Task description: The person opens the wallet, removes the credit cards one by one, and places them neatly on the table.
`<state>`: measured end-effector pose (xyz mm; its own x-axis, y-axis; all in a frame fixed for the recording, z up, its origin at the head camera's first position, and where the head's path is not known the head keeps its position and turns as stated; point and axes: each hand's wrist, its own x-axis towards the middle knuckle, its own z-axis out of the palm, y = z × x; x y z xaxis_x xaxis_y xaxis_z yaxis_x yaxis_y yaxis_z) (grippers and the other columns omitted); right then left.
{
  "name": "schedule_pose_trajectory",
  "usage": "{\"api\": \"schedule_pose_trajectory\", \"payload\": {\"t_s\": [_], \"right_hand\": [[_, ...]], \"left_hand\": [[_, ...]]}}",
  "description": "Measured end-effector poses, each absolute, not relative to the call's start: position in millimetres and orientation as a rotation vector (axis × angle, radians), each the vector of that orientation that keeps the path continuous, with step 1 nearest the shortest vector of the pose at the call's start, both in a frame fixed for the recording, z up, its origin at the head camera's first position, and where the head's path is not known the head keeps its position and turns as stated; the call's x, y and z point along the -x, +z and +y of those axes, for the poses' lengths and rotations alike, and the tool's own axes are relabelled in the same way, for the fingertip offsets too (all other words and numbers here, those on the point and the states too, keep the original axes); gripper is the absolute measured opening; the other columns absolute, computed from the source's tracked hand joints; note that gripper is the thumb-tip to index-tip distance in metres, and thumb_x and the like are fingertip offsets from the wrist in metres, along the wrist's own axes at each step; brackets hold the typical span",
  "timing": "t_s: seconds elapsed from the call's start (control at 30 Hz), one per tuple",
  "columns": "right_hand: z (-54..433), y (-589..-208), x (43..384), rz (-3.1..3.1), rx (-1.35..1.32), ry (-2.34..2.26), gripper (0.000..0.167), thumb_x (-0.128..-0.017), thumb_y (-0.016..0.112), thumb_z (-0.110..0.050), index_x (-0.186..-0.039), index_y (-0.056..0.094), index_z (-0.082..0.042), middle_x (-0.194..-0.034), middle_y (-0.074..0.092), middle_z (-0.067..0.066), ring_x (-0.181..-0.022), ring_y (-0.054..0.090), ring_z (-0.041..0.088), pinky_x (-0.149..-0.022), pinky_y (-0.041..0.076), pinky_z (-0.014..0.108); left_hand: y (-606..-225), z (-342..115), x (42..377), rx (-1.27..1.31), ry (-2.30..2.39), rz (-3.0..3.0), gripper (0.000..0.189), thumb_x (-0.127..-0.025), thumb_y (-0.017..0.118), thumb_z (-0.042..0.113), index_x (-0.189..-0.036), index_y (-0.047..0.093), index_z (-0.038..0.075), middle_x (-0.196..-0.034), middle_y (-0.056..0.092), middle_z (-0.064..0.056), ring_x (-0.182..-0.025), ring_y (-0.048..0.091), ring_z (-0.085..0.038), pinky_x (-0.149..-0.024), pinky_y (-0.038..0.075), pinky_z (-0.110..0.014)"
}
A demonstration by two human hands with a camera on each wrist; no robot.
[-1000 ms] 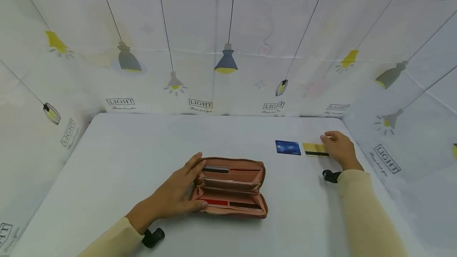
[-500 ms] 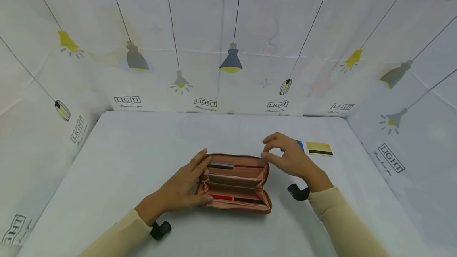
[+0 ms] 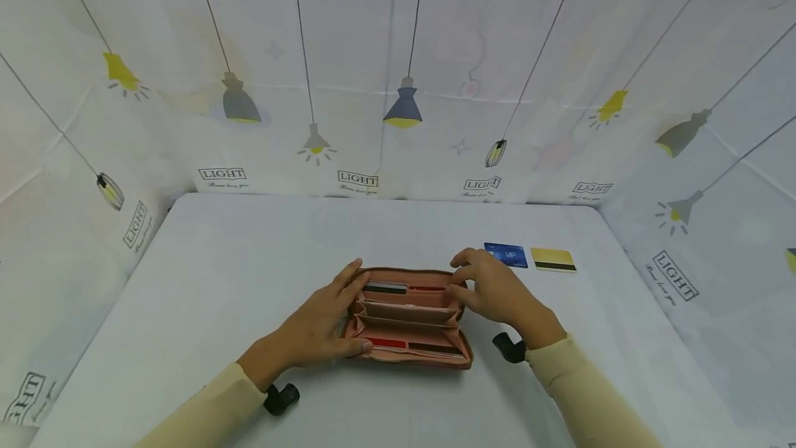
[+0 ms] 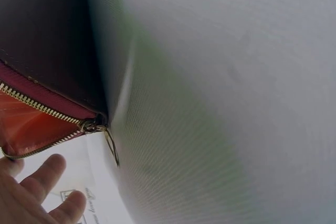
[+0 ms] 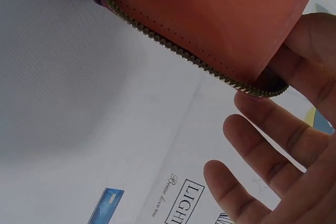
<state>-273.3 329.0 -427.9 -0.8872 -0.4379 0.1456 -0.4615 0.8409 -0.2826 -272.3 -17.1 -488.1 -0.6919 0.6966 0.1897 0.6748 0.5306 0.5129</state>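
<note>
A pink zip-around wallet [image 3: 407,315] lies open on the table, its zip teeth showing in both wrist views. In its upper row sit a grey-and-black card [image 3: 384,288] and a red card [image 3: 426,288]. The lower row holds another red card [image 3: 387,343] and a dark brown card [image 3: 435,349]. My left hand [image 3: 314,327] spans the wallet's left end, fingers at the top edge, thumb on the lower edge. My right hand [image 3: 494,289] reaches in at the upper right corner; its thumb and index tips are hidden inside, its other fingers [image 5: 257,142] spread outside.
A blue VIP card [image 3: 506,254] and a yellow card with a black stripe [image 3: 553,260] lie side by side on the white table [image 3: 218,261], beyond my right hand. A lamp-print cloth [image 3: 448,109] hangs behind and at both sides.
My right hand has left the yellow card, moved left to the wallet, and now dips inside its upper right corner. The left hand keeps its place on the wallet.
</note>
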Motion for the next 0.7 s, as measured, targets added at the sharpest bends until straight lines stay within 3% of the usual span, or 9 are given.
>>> {"api": "schedule_pose_trajectory", "payload": {"t_s": [0.27,0.43,0.7], "right_hand": [[326,-432,273,-2.914,-0.668,0.372,0.008,-0.091,0.082,-0.023,-0.087,0.080,-0.016,-0.108,0.069,0.003,-0.098,0.065,0.021,-0.082,0.058,0.040],[323,-431,272,-2.958,-0.647,0.413,0.007,-0.093,0.080,-0.021,-0.089,0.080,-0.016,-0.098,0.067,-0.003,-0.086,0.064,0.015,-0.072,0.056,0.032],[318,-429,275,-3.005,-0.662,0.446,0.011,-0.097,0.075,-0.020,-0.086,0.077,-0.017,-0.089,0.063,-0.005,-0.077,0.057,0.009,-0.066,0.051,0.028]], "left_hand": [[-488,-17,271,-1.226,0.875,2.721,0.109,-0.092,0.069,0.066,-0.169,0.013,0.012,-0.176,-0.005,0.001,-0.141,0.046,-0.035,-0.111,0.042,-0.058],[-489,-17,271,-1.247,0.881,2.724,0.109,-0.092,0.069,0.066,-0.169,0.015,0.010,-0.176,-0.003,-0.001,-0.134,0.050,-0.033,-0.108,0.044,-0.057],[-490,-17,271,-1.231,0.875,2.721,0.110,-0.092,0.069,0.067,-0.169,0.015,0.011,-0.176,-0.005,0.001,-0.139,0.048,-0.036,-0.110,0.042,-0.059]]}}
